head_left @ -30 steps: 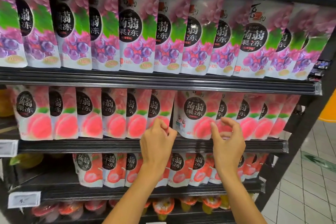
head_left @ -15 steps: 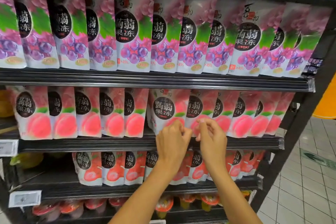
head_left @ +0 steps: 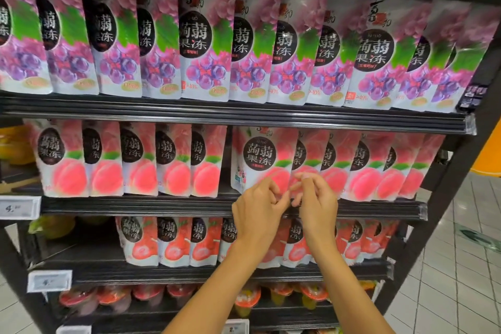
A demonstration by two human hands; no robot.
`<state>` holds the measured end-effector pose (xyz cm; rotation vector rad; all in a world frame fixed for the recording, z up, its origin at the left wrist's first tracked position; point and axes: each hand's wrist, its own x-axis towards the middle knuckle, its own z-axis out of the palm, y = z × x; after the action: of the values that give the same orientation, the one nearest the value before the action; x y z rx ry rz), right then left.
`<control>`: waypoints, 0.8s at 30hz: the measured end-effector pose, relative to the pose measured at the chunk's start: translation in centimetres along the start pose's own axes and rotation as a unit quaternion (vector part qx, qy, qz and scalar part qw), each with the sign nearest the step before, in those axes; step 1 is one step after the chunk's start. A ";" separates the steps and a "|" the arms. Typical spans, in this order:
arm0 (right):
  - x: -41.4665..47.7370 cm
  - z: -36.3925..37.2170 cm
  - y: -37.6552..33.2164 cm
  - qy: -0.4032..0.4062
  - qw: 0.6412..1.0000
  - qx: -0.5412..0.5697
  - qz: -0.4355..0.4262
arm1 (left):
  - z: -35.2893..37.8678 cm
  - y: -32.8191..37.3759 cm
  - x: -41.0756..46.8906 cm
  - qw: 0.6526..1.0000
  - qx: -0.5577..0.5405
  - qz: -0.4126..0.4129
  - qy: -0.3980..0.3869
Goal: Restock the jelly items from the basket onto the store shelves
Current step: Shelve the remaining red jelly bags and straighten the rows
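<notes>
While I watched through the head camera, both hands were up at the middle shelf (head_left: 135, 206), a little right of the middle of the frame. The left hand (head_left: 257, 211) and the right hand (head_left: 318, 206) were very close together, and their fingers nearly touched. The fingers of both hands were curled, right in front of the bottom of one peach jelly pouch (head_left: 257, 154). I could not tell if they pinched the pouch or only touched it.

That pouch stood upright on the middle shelf and faced me flat, so I could read its whole black label. More peach pouches (head_left: 363, 168) stood to its right, packed close and turned a bit sideways. Another bunch of peach pouches (head_left: 108, 160) stood on the left half of the shelf, with a dark gap between that bunch and the pouch by the hands.

Across the top of the frame ran a full row of grape pouches (head_left: 206, 43). Below the hands was a row of red fruit pouches (head_left: 173, 241), partly hidden by the arms. At the very bottom I saw little jelly cups (head_left: 113, 295) with red lids, but they were blurry. White price tags (head_left: 19, 207) hung on the shelf edges at the left. A pale tiled floor (head_left: 461, 279) showed at the lower right.
</notes>
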<state>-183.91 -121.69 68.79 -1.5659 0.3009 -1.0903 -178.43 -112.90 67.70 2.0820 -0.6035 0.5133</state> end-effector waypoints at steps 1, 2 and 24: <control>-0.2 0.5 -0.1 -0.009 1.000 0.007 -0.002 | -0.5 -0.7 -0.2 1.000 -0.001 -0.002 0.007; -0.4 1.0 -0.1 -0.018 1.000 0.012 -0.005 | -1.1 -1.5 -0.4 1.000 -0.004 -0.004 0.018; -2.0 11.8 -0.1 -0.102 0.987 -0.121 -0.028 | -10.2 -12.5 1.2 0.978 0.092 -0.114 0.148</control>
<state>-175.96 -112.68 68.85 -1.8974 0.2582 -0.9519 -171.46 -98.48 65.71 2.1563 -0.1451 0.7491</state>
